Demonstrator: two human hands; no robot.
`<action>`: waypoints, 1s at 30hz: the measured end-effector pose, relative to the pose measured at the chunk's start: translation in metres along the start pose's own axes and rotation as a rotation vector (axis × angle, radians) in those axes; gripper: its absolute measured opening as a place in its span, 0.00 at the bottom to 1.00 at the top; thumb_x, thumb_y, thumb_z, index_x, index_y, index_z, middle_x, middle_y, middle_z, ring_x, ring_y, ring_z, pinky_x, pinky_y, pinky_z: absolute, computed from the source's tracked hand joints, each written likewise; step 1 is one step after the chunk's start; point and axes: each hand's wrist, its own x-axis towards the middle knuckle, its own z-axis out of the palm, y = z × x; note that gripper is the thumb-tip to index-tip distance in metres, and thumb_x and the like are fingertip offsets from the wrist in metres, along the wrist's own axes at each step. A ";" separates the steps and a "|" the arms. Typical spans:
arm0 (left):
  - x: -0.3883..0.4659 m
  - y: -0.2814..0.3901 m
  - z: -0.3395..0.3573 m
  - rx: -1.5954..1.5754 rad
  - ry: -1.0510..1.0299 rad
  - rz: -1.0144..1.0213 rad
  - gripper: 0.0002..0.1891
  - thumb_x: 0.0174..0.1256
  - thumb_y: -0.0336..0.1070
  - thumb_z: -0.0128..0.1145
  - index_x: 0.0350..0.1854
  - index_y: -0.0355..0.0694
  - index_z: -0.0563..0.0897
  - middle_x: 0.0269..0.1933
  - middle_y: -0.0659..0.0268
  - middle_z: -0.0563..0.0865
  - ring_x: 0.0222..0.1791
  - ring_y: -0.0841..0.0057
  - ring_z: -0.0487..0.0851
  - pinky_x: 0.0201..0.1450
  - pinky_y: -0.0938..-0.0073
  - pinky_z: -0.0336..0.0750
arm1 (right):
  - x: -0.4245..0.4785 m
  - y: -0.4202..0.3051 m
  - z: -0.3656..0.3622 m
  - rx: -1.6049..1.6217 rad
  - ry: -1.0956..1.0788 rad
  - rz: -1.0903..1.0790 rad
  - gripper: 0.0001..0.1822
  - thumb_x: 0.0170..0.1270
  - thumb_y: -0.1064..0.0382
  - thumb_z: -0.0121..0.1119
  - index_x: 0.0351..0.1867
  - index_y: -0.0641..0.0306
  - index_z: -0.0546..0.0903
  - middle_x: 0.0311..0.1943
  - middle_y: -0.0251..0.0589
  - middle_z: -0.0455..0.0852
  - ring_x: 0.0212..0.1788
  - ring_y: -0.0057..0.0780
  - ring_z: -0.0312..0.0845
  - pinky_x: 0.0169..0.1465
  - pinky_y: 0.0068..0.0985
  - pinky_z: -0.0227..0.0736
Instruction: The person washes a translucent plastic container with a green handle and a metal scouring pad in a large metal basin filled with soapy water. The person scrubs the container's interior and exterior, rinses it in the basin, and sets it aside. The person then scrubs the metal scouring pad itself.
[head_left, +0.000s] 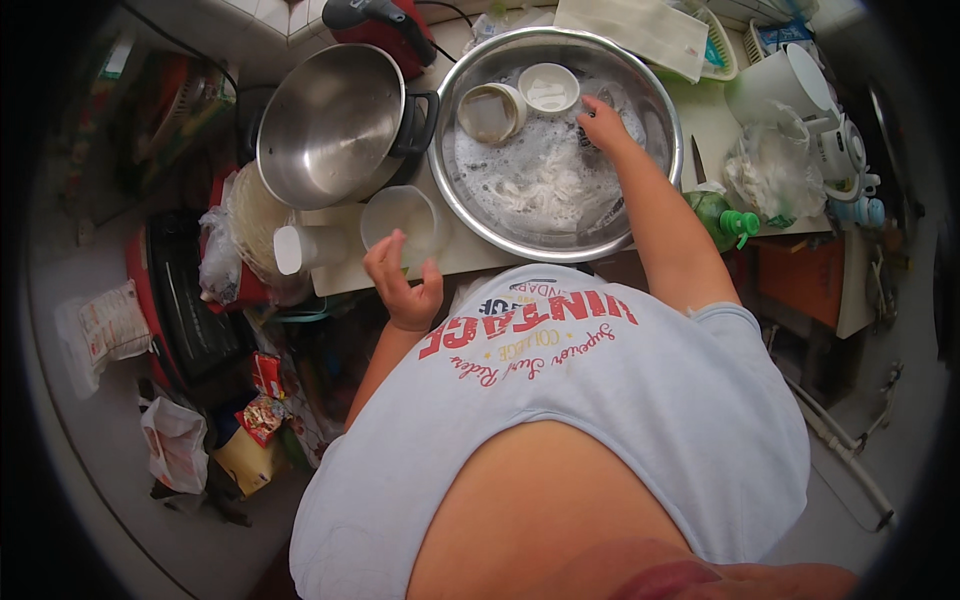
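A wide stainless steel basin (445, 180) holds sudsy water, a white crumpled cloth-like mass (551, 187), a white bowl (549, 88) and a round tub (491, 112) lying tilted. Over the right part of the basin, my right hand (604, 126) reaches towards dark, partly hidden items in the suds, its fingers beside the white bowl; whether it touches anything is unclear. My left hand (405, 289) is raised near the counter's front edge with fingers apart and nothing in it. Just behind its fingertips stands a translucent plastic container (401, 221).
Left of the basin is a large steel pot (330, 127) with black handles, near a white cup (300, 249). To the right are a knife (698, 159), a green bottle (712, 217), a plastic bag (776, 165) and a white pitcher (780, 86).
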 end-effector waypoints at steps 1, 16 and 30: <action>0.010 0.004 0.008 -0.097 -0.066 -0.013 0.25 0.54 0.26 0.58 0.58 0.31 0.76 0.49 0.51 0.77 0.49 0.62 0.77 0.54 0.66 0.73 | -0.002 -0.006 0.000 -0.027 0.000 0.036 0.23 0.56 0.58 0.59 0.54 0.63 0.82 0.57 0.52 0.80 0.56 0.42 0.79 0.60 0.32 0.71; 0.033 -0.034 0.216 -0.326 -0.898 -0.735 0.37 0.63 0.47 0.55 0.70 0.29 0.63 0.59 0.43 0.79 0.58 0.55 0.79 0.60 0.63 0.72 | -0.145 -0.037 0.013 0.078 -0.601 -0.259 0.19 0.54 0.72 0.55 0.50 0.62 0.82 0.56 0.45 0.82 0.55 0.39 0.78 0.60 0.29 0.71; 0.025 -0.038 0.230 -0.117 -0.961 -0.594 0.21 0.63 0.40 0.49 0.52 0.29 0.76 0.51 0.36 0.81 0.54 0.43 0.78 0.59 0.53 0.71 | -0.096 -0.026 0.052 -0.258 -0.264 -0.578 0.19 0.55 0.63 0.65 0.50 0.59 0.82 0.45 0.45 0.84 0.49 0.46 0.80 0.52 0.36 0.76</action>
